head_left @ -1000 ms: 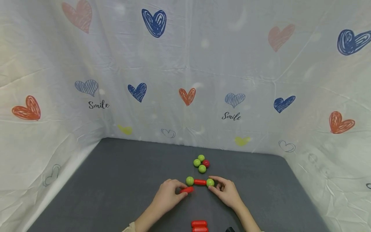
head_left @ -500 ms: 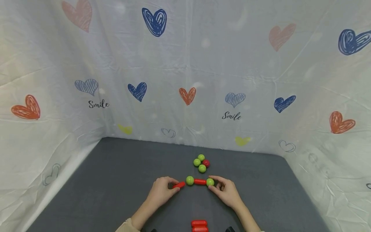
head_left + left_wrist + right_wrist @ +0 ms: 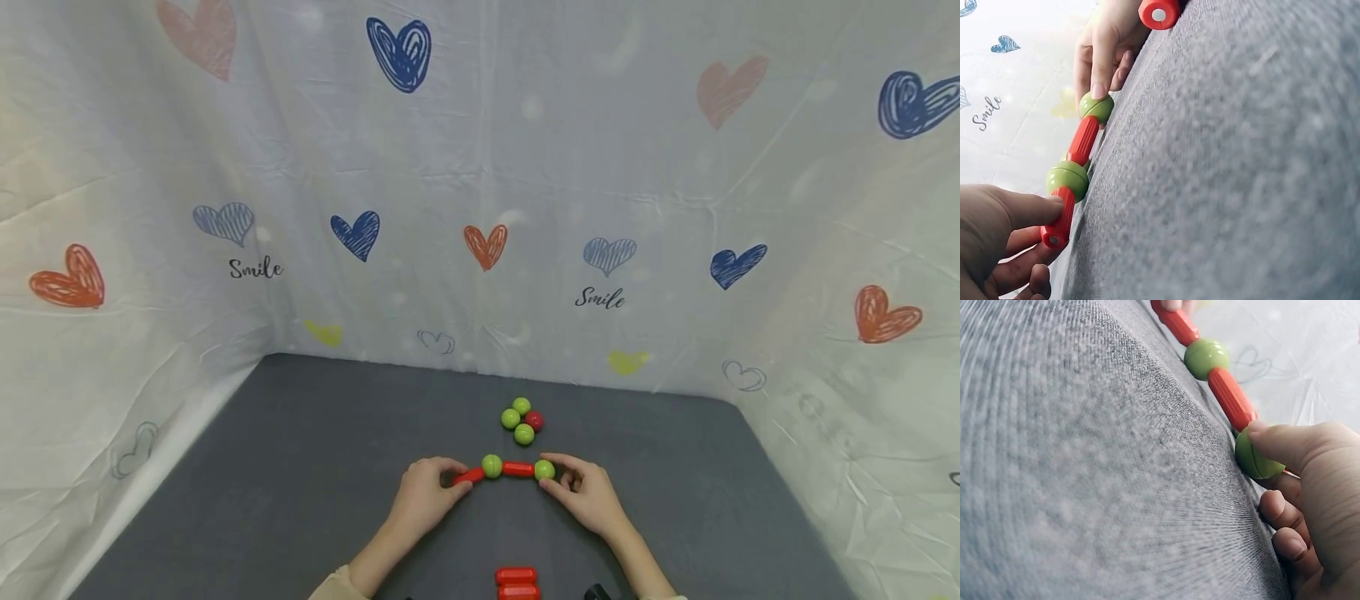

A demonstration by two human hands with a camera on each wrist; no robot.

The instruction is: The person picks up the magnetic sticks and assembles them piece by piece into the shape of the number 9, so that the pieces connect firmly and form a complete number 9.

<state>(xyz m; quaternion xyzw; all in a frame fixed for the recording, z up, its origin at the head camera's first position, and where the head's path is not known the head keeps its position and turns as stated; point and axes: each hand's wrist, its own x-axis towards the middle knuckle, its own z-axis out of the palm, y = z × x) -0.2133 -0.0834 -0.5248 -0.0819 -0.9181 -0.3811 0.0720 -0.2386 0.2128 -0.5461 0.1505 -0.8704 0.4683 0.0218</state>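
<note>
My left hand [image 3: 422, 493] pinches a ribbed red rod [image 3: 1059, 220] between thumb and fingers. The rod's far end meets a green ball [image 3: 1067, 181], and a pale round disc shows in its near end. From that ball a second red rod [image 3: 518, 469] runs right to another green ball [image 3: 1254, 456]. My right hand [image 3: 588, 497] holds this right-hand ball between thumb and index finger, the other fingers curled loosely below. Together the rods and balls form a chain low over the grey tabletop, the left rod angled slightly toward me.
Behind the chain sits a cluster of several balls, green [image 3: 511, 419] and one red [image 3: 534, 421]. Two more red rods [image 3: 516, 576] lie side by side at the front. A white curtain [image 3: 420, 167] printed with hearts surrounds the dark grey table [image 3: 322, 450].
My left hand first moved left with the red rod, then back right, bringing the rod's end against the left green ball. My right hand stays on the right ball.
</note>
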